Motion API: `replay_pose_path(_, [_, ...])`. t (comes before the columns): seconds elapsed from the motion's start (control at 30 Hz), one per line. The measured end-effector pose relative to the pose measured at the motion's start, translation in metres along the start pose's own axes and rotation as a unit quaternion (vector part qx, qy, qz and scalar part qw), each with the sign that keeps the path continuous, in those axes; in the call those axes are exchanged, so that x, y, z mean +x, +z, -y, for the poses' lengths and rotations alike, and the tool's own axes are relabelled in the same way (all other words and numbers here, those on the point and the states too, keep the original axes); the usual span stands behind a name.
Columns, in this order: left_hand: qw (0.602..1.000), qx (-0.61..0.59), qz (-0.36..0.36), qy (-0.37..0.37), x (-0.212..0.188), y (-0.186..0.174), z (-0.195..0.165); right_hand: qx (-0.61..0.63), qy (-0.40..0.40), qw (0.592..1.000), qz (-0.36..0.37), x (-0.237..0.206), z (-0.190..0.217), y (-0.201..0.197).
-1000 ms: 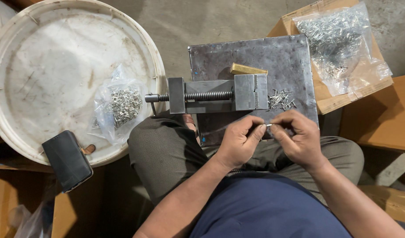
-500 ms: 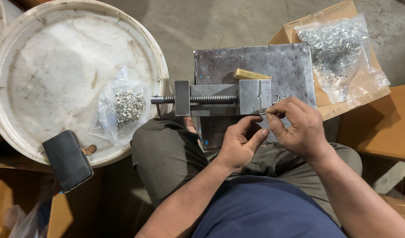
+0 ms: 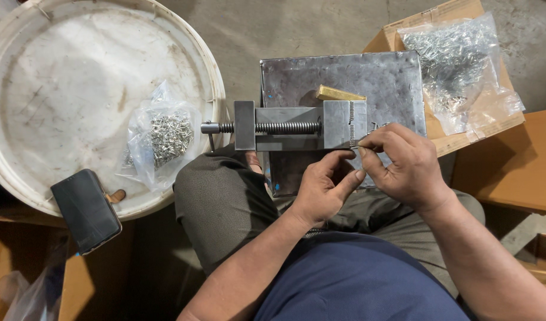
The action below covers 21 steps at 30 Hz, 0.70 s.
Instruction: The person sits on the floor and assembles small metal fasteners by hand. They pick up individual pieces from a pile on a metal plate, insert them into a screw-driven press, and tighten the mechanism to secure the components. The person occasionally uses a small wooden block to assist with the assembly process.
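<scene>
— Both hands have come up from the lap to the vise [image 3: 297, 125] since a second ago; half a second ago they were nearly where they are now.

— Take it from the left.

— At 9 o'clock a white lid [image 3: 65, 89] carries a bag of pins [image 3: 166, 139], with a phone [image 3: 86, 211] on its 7 o'clock edge. None of these has shifted. The vise lies across the near edge of a plate [image 3: 344, 71], screw end toward 9 o'clock, a brass block [image 3: 338, 94] just behind it.

— And the hands?

— The left hand [image 3: 320, 193] sits just below the vise's jaws, thumb and forefinger apart, with nothing between them that I can see. The right hand [image 3: 404, 166] is at 3 o'clock of it, thumb and forefinger pinched on one pin [image 3: 357, 144], its tip at the jaw line.

— So the step?

— I judge it to be seating that pin in the vise. The jaws look almost closed, so the next move calls for fine aim at the slot and a steadying left finger.

— Farther right?

— Loose pins [image 3: 377, 125] lie beside the vise; a bigger bag [image 3: 457, 65] rests on a box [image 3: 439, 13] at 2 o'clock, unmoved.
</scene>
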<state>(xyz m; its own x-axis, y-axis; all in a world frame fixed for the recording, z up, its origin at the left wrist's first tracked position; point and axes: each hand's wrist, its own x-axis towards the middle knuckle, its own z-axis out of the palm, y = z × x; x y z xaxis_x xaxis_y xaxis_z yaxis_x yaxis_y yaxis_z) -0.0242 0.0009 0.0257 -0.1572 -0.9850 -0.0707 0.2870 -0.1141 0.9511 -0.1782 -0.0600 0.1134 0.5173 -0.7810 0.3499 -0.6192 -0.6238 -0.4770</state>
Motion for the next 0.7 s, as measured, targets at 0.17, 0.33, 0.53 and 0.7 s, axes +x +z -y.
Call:
replay_pose_path(0.17, [1.0, 0.024, 0.008, -0.015, 0.0001, -0.0007, -0.0025, -0.004, 0.018, 1.0, 0.0, -0.0007, -0.0016, -0.0026])
replay_pose_path(0.33, [1.0, 0.002, 0.011, -0.01, 0.0002, 0.0, -0.0016, -0.002, 0.005, 1.0, 0.004, 0.0011, -0.0015, -0.0022])
replay_pose_path(0.53, [1.0, 0.002, 0.009, 0.003, 0.0007, 0.0008, 0.0007, -0.022, -0.014, 1.0, 0.001, 0.0036, 0.0007, -0.003])
replay_pose_path(0.7, [1.0, 0.015, 0.018, 0.012, 0.0007, -0.0004, -0.0017, -0.043, -0.034, 0.998, -0.002, 0.0055, 0.0032, -0.0018])
